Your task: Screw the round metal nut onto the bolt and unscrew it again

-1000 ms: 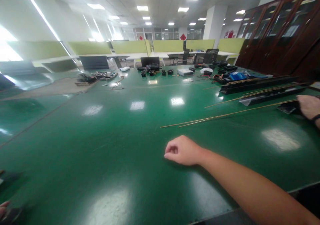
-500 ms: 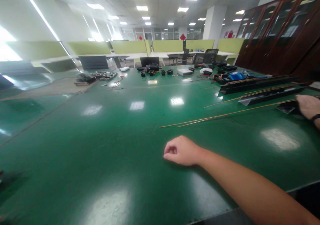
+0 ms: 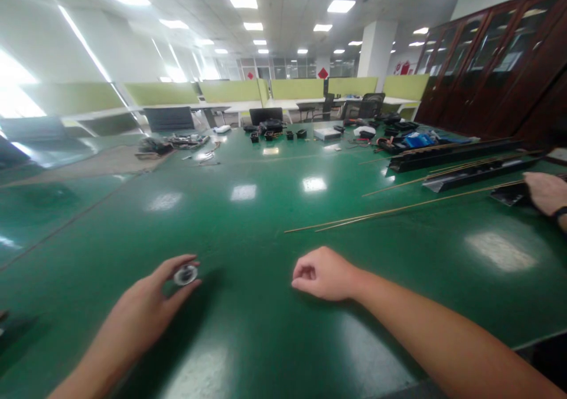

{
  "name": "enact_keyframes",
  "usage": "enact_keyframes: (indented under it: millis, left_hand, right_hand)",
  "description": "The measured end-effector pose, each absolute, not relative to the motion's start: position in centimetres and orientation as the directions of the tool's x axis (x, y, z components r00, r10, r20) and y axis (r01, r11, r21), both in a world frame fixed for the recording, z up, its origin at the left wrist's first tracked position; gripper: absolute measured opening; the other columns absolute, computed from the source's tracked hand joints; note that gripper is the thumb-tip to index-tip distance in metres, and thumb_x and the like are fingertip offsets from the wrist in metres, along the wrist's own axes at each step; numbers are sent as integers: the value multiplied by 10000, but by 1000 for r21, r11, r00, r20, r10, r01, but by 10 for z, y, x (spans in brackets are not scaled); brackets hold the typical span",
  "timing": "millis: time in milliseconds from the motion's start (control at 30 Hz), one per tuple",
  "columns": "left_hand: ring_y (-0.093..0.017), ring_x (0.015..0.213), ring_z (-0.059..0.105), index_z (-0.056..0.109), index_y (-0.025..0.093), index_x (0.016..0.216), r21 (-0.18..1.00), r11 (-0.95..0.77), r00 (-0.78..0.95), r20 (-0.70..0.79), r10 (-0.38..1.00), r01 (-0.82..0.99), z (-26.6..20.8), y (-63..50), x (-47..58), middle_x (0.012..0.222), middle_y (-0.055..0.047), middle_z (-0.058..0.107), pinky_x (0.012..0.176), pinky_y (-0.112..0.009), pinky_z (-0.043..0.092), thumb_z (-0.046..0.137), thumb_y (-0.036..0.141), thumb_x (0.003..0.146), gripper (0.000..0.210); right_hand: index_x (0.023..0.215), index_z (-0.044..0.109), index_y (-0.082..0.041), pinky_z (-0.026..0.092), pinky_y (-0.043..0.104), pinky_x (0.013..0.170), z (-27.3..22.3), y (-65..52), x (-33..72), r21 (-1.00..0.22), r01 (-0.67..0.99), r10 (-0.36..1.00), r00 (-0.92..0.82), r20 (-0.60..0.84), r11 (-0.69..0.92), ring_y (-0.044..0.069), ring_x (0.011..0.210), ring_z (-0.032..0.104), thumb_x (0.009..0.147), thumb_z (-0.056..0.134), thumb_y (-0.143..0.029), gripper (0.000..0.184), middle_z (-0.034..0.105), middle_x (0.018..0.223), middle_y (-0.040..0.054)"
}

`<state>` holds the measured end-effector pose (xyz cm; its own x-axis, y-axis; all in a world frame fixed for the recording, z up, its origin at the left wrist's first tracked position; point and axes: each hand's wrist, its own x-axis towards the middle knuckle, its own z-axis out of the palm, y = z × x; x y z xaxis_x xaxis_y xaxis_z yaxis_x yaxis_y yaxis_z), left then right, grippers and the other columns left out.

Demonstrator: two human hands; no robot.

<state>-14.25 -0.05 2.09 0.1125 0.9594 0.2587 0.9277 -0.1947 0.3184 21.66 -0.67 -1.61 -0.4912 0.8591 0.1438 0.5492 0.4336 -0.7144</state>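
My left hand (image 3: 150, 304) is over the green table at left. Between its thumb and fingertips it pinches a small round ring-shaped piece (image 3: 185, 275) with a pale, shiny rim and a dark centre; its exact kind is too blurred to tell. My right hand (image 3: 325, 273) rests on the table as a loose fist, thumb against curled fingers, with nothing visible in the hollow. Just beyond it lie thin, brass-coloured rods (image 3: 354, 218), not touching the hand.
Another person's hand (image 3: 544, 192) rests by a black channel at the right edge. More black channels (image 3: 478, 171) with thin rods lie nearby. Small black boxes, a white box (image 3: 327, 133) and cables stand at the far side. A dark object sits at the left edge.
My left hand has come into view from the lower left, pinching the round piece. My right hand keeps its pose, and the view has tilted slightly up.
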Motion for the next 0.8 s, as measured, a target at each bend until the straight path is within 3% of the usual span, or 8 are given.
enact_keyframes:
  millis: [100,233,367,533,800]
  left_hand:
    - [-261,1044,636,581,285,1192,351,-413,352,226,908,840,19,16,-70,1153,-26,676,922,-392,496,605,445,837,390]
    - [-232,980,615,606,260,1139,382,-582,528,246,813,718,8,22,8,1029,-32,675,907,-376,475,607,176,808,341]
    - [-212,942,607,619,254,1059,497,-573,521,256,814,652,-9,23,26,995,-18,665,870,-357,475,611,132,799,287]
    - [-204,987,623,632,256,1035,621,-510,458,259,850,595,-17,24,7,1042,-8,675,914,-361,474,617,163,807,247]
    - [-192,962,633,637,266,1035,615,-548,491,283,824,566,-16,23,5,1029,3,680,890,-335,480,670,212,805,238]
  right_hand:
    - [826,742,-175,391,186,544,-17,-6,217,-741,535,871,-473,134,405,98,578,578,809,670,-316,160,681,676,-5]
    - [743,698,-157,380,186,537,-14,-5,218,-756,535,898,-409,159,378,96,562,563,796,663,-275,134,659,643,-8]
    - [605,628,-151,343,195,521,-11,-4,220,-735,567,909,-381,167,372,88,525,525,779,682,-294,232,613,569,-20]
    - [570,625,-152,312,204,501,-12,-2,220,-714,603,918,-368,148,356,87,506,509,783,702,-392,330,608,550,-20]
    - [616,639,-159,331,200,521,-13,-5,221,-734,590,918,-380,116,337,92,533,535,768,721,-390,288,637,592,-19]
